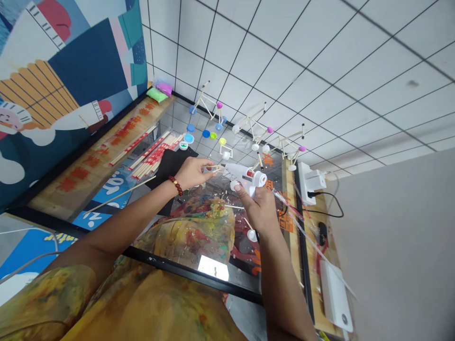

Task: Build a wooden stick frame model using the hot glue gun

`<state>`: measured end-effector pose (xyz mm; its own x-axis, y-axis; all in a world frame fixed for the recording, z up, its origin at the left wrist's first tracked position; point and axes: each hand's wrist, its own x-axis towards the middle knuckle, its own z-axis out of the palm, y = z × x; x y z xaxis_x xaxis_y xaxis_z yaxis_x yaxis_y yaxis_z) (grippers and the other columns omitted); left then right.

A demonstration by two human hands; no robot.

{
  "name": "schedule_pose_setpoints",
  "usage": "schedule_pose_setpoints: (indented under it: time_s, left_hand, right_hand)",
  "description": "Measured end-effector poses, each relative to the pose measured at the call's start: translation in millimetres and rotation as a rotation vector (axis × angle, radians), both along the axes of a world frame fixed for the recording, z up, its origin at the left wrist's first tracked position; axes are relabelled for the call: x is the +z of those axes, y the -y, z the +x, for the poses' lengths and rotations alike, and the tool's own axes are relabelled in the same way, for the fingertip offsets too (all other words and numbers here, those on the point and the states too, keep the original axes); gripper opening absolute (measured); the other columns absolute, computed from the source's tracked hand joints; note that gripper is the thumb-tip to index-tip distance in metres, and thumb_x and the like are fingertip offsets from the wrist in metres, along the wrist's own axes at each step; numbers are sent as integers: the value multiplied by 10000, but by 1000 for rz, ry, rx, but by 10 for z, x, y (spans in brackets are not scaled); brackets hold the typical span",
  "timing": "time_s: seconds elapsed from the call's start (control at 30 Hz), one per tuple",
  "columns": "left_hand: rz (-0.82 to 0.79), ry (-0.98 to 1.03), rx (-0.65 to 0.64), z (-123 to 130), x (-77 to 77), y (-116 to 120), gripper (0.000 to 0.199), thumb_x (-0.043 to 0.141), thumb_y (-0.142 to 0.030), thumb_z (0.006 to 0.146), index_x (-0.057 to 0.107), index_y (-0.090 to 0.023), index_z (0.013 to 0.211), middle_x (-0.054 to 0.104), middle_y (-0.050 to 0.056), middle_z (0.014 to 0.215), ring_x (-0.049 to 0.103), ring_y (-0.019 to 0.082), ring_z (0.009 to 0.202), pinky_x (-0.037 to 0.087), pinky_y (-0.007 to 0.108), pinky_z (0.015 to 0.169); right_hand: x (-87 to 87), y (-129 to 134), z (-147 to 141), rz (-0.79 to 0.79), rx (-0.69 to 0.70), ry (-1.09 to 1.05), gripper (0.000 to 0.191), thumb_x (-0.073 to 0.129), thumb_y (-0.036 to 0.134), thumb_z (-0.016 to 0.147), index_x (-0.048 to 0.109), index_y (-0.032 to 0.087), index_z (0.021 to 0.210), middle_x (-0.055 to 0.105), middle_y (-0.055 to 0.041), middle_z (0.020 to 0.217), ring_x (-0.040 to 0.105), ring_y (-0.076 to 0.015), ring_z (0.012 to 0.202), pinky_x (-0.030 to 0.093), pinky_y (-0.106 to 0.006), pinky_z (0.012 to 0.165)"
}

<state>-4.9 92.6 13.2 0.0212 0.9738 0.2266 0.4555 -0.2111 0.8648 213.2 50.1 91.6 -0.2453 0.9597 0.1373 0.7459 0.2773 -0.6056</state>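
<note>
My right hand (262, 208) is wrapped round a white hot glue gun (244, 175), whose nozzle points left. Between the thumb and fingers of my left hand (194, 172) are short wooden sticks (217, 167), right at the nozzle tip. Whether the nozzle touches them I cannot tell. Just behind is a small stick frame with a white cap (226, 155). Another white bottle cap (252, 235) with a stick lies near my right wrist, and a loose thin stick (234, 206) rests below the gun.
Several bicycle-like stick models (253, 128) with bottle caps stand along the back of the glass table (185, 258). Bundled sticks in red-and-white wrappers (158, 156) and black paper (170, 173) lie left. Coloured caps (206, 134) sit behind. A power strip (308, 182) and cables are at right.
</note>
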Motion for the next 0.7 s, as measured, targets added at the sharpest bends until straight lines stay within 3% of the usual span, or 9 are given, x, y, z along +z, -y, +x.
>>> schedule_pose_setpoints:
  time_s: [0.13,0.33,0.7]
  left_hand:
    - [17,-5,0,3,10,1,212,774,-330,723,782,-154,841,488,-66,481,379,77,475,311,233,514]
    - [8,-9,4,1,13,4,219,779,-339,720,788,-161,848,483,-66,476,378,81,477,306,239,514]
    - [18,-8,1,-5,7,1,225,771,-342,724,788,-156,849,497,-59,481,386,83,475,306,243,521]
  right_hand:
    - [12,-8,-4,-17,-3,40,483,515,596,886,692,158,781,728,-110,750,663,-284,726,510,-388,714]
    - [15,-18,-12,-30,-13,-1,522,529,611,888,730,137,975,778,-142,931,706,-316,860,522,-419,809]
    - [7,-27,-22,-39,6,-27,539,540,593,896,718,141,1129,783,-132,973,709,-327,922,528,-435,864]
